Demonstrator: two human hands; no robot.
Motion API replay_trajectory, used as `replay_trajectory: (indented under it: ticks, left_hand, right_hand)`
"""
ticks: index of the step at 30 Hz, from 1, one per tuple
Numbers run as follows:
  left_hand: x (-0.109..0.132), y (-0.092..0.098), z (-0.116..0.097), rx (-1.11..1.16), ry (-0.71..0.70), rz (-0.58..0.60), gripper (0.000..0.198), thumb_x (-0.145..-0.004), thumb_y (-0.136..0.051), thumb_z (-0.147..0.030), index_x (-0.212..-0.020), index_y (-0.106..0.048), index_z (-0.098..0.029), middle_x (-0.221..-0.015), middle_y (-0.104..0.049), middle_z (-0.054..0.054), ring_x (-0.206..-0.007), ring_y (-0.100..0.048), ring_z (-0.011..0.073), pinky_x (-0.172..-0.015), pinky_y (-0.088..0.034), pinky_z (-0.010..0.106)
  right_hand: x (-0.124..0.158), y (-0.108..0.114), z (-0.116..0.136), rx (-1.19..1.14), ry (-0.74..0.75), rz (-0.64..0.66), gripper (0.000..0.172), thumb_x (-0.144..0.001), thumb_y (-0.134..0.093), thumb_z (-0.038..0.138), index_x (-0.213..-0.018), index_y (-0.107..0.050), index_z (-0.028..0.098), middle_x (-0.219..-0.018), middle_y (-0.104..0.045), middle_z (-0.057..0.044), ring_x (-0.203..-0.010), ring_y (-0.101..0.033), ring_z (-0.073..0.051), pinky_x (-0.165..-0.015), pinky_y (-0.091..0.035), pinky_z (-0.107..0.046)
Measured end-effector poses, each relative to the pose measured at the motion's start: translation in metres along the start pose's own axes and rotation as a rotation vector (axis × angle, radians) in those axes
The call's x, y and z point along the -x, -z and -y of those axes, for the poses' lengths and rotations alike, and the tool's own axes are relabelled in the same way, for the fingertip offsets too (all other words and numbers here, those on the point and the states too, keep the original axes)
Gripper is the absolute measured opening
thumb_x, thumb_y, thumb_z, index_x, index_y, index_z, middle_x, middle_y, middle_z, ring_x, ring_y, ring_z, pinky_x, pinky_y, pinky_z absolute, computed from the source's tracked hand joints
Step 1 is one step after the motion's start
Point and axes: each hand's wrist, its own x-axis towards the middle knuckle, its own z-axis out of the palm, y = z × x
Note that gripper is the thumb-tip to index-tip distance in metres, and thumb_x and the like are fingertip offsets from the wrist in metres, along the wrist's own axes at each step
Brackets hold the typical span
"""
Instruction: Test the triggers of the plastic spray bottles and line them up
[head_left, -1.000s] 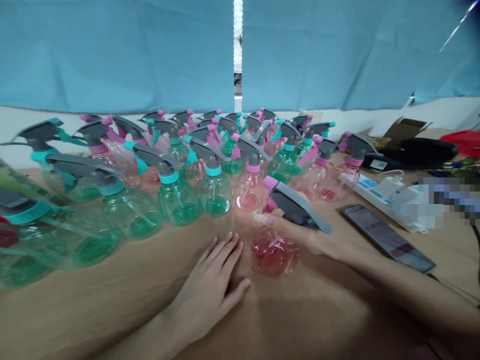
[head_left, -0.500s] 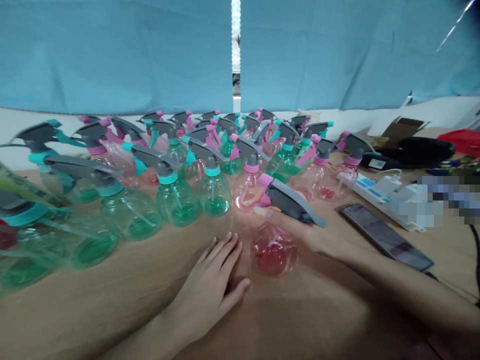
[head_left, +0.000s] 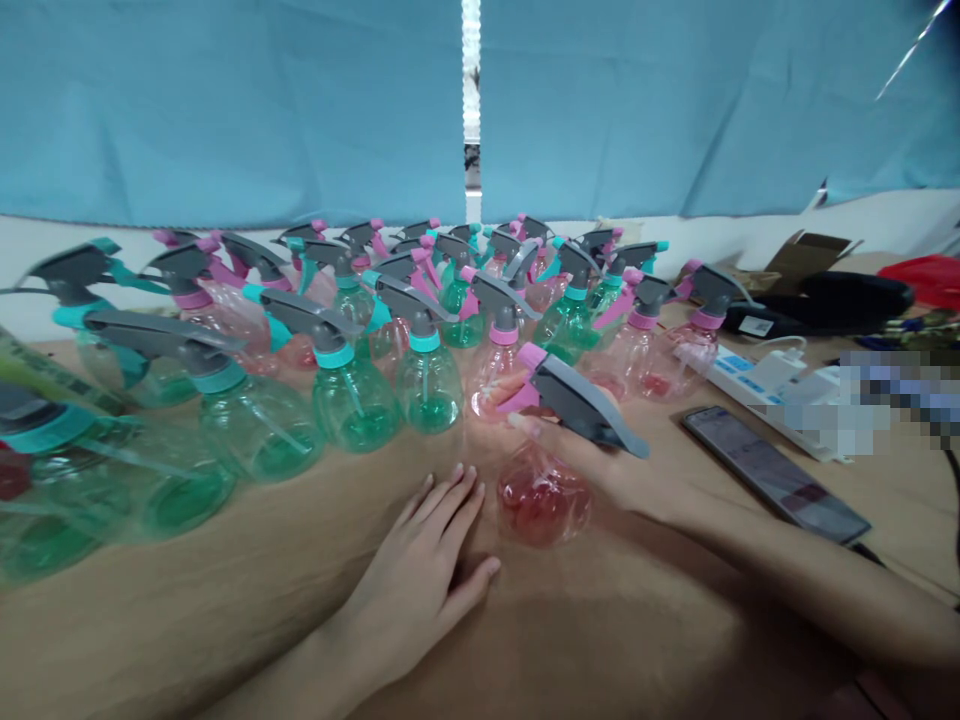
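Note:
My right hand (head_left: 577,450) is wrapped round the neck of a pink spray bottle (head_left: 544,500) with a grey and pink trigger head. Its fingers hide the collar, and the bottle's base is at the table surface. Flat on the table just left of that bottle lies my left hand (head_left: 435,560), fingers stretched out and holding nothing. Closest beyond the hands stand a green spray bottle (head_left: 427,390) with a turquoise collar and another pink spray bottle (head_left: 495,370), partly covered by my right fingertips.
Many more green and pink spray bottles (head_left: 352,400) crowd the left and back of the brown table (head_left: 247,620). To the right lie a phone (head_left: 776,475), a white power strip (head_left: 750,390) and black items (head_left: 847,300). A blue curtain (head_left: 262,110) hangs behind.
The held pink spray bottle has shifted very slightly to the left and up with my right hand. My left hand has stayed in place.

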Motion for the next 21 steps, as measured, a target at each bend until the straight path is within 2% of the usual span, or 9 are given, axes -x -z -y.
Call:
replay_trajectory:
  ticks: [7, 15, 21]
  left_hand:
    - [0.0, 0.002, -0.001, 0.005, 0.001, 0.005, 0.057, -0.096, -0.045, -0.045, -0.139, -0.041, -0.008, -0.147, -0.039, 0.015, -0.134, -0.038, 0.0276, -0.11, -0.03, 0.047]
    - [0.001, 0.002, -0.001, 0.01, 0.01, 0.01, 0.057, -0.095, -0.047, -0.045, -0.139, -0.041, -0.009, -0.147, -0.039, 0.014, -0.135, -0.038, 0.0272, -0.111, -0.03, 0.045]
    - [0.001, 0.002, -0.001, 0.003, -0.008, -0.01, 0.057, -0.095, -0.048, -0.043, -0.138, -0.042, -0.006, -0.146, -0.041, 0.016, -0.134, -0.039, 0.0278, -0.111, -0.03, 0.045]
  right_hand:
    - [-0.001, -0.003, -0.003, -0.099, 0.022, -0.032, 0.027, -0.085, -0.056, 0.048, -0.103, -0.066, 0.029, -0.084, -0.071, -0.003, -0.078, -0.067, -0.022, -0.07, -0.052, -0.036]
    - [0.0, -0.002, -0.004, -0.107, 0.007, -0.035, 0.03, -0.084, -0.058, 0.045, -0.108, -0.064, 0.029, -0.087, -0.071, -0.003, -0.082, -0.067, -0.023, -0.072, -0.052, -0.037]
    - [0.0, -0.005, -0.011, -0.136, -0.005, 0.004, 0.02, -0.085, -0.057, 0.041, -0.093, -0.066, 0.025, -0.084, -0.069, -0.002, -0.076, -0.065, -0.019, -0.069, -0.051, -0.032]
